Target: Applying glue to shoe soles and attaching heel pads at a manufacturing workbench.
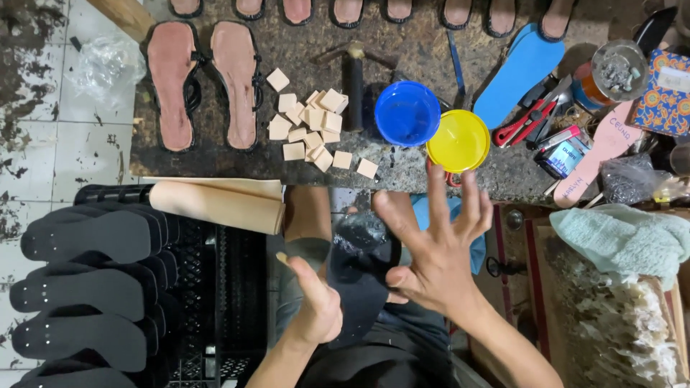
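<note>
The left hand (316, 309), low in the middle of the frame, pinches a small tool with a flat dark blade (305, 251) between thumb and fingers. The right hand (438, 251) is spread wide, fingers apart, with its thumb on a black sole (359, 280) resting on the lap, so the sole stays put. Higher up, the surface (402, 169) holds tan blocks (313, 129), a blue bowl (407, 113) and a yellow lid (458, 141) within easy reach. Black soles (86, 287) lie stacked at lower left.
</note>
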